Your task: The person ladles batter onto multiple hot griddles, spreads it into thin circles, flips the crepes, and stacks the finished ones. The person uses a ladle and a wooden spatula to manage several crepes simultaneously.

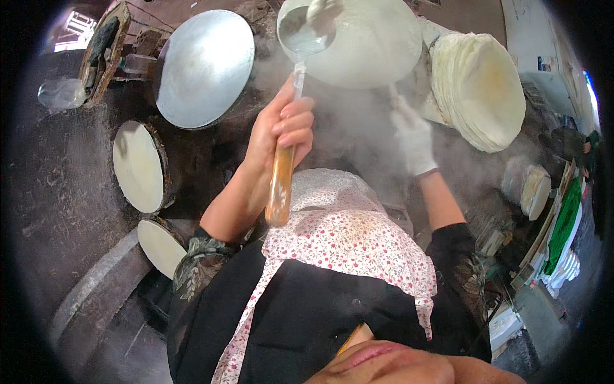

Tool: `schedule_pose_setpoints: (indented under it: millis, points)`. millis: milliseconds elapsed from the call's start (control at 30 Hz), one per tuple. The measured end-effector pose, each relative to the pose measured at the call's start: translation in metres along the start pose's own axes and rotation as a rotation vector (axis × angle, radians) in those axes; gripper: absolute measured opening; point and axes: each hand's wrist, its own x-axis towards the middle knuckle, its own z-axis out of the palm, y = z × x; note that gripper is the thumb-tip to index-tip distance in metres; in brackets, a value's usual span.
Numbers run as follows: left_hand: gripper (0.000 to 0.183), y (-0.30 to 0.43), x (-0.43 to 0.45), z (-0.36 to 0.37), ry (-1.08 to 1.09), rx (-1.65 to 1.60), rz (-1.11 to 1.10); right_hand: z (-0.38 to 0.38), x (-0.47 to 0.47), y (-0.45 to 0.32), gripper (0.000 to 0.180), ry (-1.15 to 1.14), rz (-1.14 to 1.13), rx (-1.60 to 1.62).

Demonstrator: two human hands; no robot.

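Observation:
My left hand (283,125) grips the handle of a metal ladle (307,36), whose lower end is orange-brown. The ladle's bowl lies over the left part of a round, whitish, steaming surface (369,43). A pale blurred thing (324,14) overlaps the bowl; I cannot tell what it is. My right hand (412,137), in a white glove, reaches to the near right edge of the round surface. Steam blurs its fingertips, so whether they hold anything is unclear. Right of that hand rests a thick stack of thin round sheets (479,91).
Left of the steaming surface is a round silvery metal disc (206,69). Two pale round tops (139,165) stand lower left. A clear plastic container (62,93) lies beside a round board (112,53). Green material (563,225) and part of a person (592,149) appear far right.

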Motion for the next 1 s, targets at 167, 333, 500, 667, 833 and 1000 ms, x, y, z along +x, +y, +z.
schedule_pose_setpoints:
  millis: [167,333,500,667,833,1000]
  points:
    - [0.025,0.011,-0.019,-0.014,-0.132,-0.230,-0.004,0.025,-0.021,0.016,0.048,-0.026,0.146,0.091]
    - [0.031,0.010,-0.046,-0.006,-0.159,-0.351,0.098,0.012,-0.013,0.075,0.050,0.066,0.220,0.314]
    - [0.048,0.044,-0.053,-0.003,-0.068,-0.319,0.077,0.007,-0.002,0.072,0.049,0.145,0.164,0.126]
    - [0.045,0.061,-0.024,-0.014,-0.028,-0.209,0.071,-0.013,0.005,0.088,0.051,0.042,-0.015,-0.312]
    - [0.044,0.092,0.033,-0.027,0.001,-0.115,-0.061,-0.017,0.016,0.065,0.050,0.367,0.185,0.084]
    - [0.035,0.065,0.091,-0.034,0.211,0.235,0.115,0.038,-0.006,0.026,0.052,0.129,0.190,0.118]
